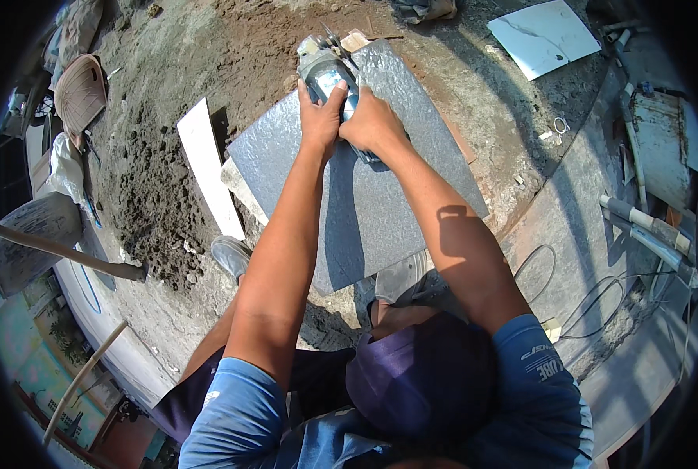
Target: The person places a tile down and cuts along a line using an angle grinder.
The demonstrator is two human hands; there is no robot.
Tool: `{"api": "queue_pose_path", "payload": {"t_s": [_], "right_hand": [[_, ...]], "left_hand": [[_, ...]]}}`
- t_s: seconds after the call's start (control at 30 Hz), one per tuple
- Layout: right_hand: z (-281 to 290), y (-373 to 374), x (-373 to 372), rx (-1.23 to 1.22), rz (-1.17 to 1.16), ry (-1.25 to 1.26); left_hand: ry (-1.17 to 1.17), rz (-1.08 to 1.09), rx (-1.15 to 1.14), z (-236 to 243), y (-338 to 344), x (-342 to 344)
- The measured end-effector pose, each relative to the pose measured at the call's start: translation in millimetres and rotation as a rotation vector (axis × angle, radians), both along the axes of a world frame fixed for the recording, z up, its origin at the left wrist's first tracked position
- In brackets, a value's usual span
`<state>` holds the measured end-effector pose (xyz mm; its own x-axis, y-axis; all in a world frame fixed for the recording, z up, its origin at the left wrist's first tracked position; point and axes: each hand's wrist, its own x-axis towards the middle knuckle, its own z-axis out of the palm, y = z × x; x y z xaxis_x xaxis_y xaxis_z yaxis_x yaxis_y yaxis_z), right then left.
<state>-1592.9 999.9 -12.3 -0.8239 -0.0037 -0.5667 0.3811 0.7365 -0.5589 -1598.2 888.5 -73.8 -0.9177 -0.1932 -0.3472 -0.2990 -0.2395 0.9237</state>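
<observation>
We see both hands closed on the grinder [327, 78]: the left hand [320, 121] wraps its left side with the thumb up on the casing, and the right hand [374, 121] grips the body just beside it, fingers mostly hidden underneath. The grinder is over the far part of the grey slab [419, 164], its head pointing away from the body, near the slab's far edge; we cannot tell whether the disc, seen nearly edge-on, touches the stone.

We would judge the grinder compact but weighty — hard-cased, stiff, heaviest toward the head — so a two-handed hold on the body makes sense, with fingers kept well behind the disc. The casing looks smooth and glossy; dusty or sweaty palms could slide on it.

The slab we take to be heavy and rigid, yet brittle at its corners and thin edges. Its face has a slight texture, which should help a palm. A pale block [243, 195] shows under its left side; to lift it, we would take opposite edges from below, never one corner.
</observation>
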Motion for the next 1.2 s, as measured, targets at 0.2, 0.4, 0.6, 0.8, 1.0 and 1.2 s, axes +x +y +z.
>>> {"api": "queue_pose_path", "payload": {"t_s": [0.2,0.4,0.6,0.8,1.0,1.2], "right_hand": [[1,1,3,0.007,0.003,-0.012],[1,3,4,0.007,-0.001,-0.011],[3,3,7,-0.001,0.011,-0.028],[1,5,10,0.000,0.022,-0.003],[2,5,14,0.001,0.003,0.000],[2,9,15,-0.015,-0.007,-0.013]], "left_hand": [[-0.012,-0.008,0.007,2,1,4],[-0.027,-0.014,-0.032,2,2,3],[0.035,-0.030,-0.012,0,0,7],[-0.039,0.019,-0.063,1,5,10],[-0.006,0.009,-0.049,-8,2,11],[-0.014,-0.007,-0.050,-6,5,14]]}}
